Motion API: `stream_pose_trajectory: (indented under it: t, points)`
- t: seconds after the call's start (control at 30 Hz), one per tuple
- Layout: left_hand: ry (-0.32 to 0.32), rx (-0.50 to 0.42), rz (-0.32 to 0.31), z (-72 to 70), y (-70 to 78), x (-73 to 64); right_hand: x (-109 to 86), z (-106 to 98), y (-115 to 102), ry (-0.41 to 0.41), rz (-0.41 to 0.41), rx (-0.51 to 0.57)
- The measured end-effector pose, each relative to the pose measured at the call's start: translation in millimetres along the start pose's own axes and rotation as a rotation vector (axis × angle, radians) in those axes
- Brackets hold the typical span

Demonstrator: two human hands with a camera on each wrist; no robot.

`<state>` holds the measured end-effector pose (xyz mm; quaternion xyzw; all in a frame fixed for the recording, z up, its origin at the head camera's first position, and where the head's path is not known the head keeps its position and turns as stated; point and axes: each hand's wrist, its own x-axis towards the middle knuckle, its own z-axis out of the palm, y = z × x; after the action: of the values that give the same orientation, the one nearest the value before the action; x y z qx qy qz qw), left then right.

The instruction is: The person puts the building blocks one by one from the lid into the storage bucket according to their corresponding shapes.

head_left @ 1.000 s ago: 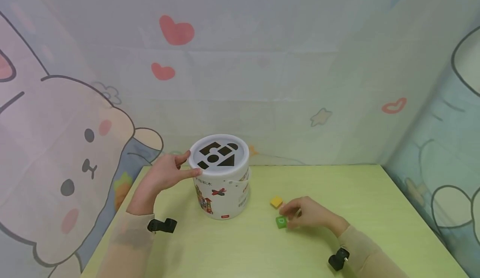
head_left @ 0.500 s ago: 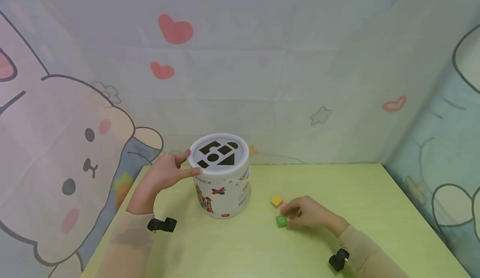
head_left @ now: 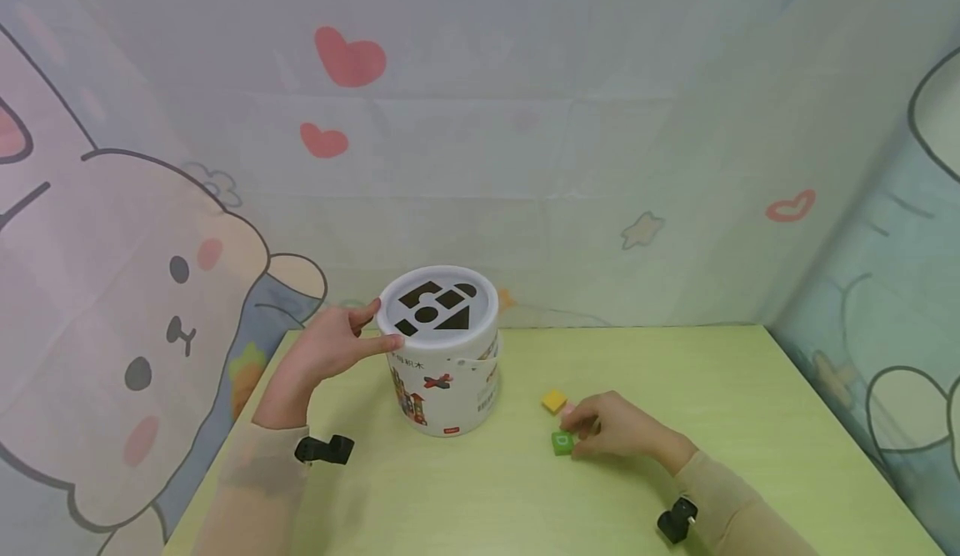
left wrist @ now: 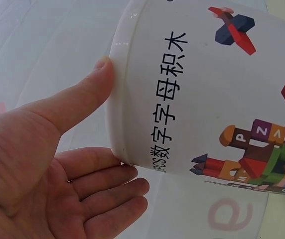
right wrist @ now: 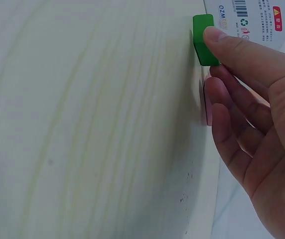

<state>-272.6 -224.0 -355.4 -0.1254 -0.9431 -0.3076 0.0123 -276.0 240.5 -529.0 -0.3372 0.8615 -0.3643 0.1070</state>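
A white lidded bucket [head_left: 442, 381] printed with block pictures stands upright on the table; dark shapes mark its lid [head_left: 438, 310]. At the lid's left rim, my left hand [head_left: 333, 343] rests its thumb and forefinger, spread apart, while the left wrist view shows the other fingers relaxed. Right of the bucket, my right hand [head_left: 618, 429] pinches a green toy block [right wrist: 205, 40] between thumb and forefinger. That block lies on the tabletop in the head view. Just behind those fingers is a pink block [head_left: 567, 411], mostly hidden, with a yellow block [head_left: 554, 401] beside it.
The light yellow-green table [head_left: 420, 506] ends at a cartoon-printed backdrop [head_left: 540, 147] behind and at both sides. Each wrist wears a small black camera, the left one [head_left: 325, 449] close to the front of the bucket.
The green block has turned slightly under my right fingers. My left hand and the bucket stay in place; the head view shifts very slightly.
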Motion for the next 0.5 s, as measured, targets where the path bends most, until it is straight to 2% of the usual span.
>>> stream_pose_trajectory:
  t: [0.33, 0.5]
  points:
    - [0.006, -0.006, 0.008, 0.0, 0.2, -0.1, -0.6, 2.3, 0.6, 0.008, -0.03, -0.043]
    - [0.007, -0.007, 0.008, 0.3, 0.5, -0.6, -0.5, 2.9, -0.4, 0.0, -0.019, -0.039]
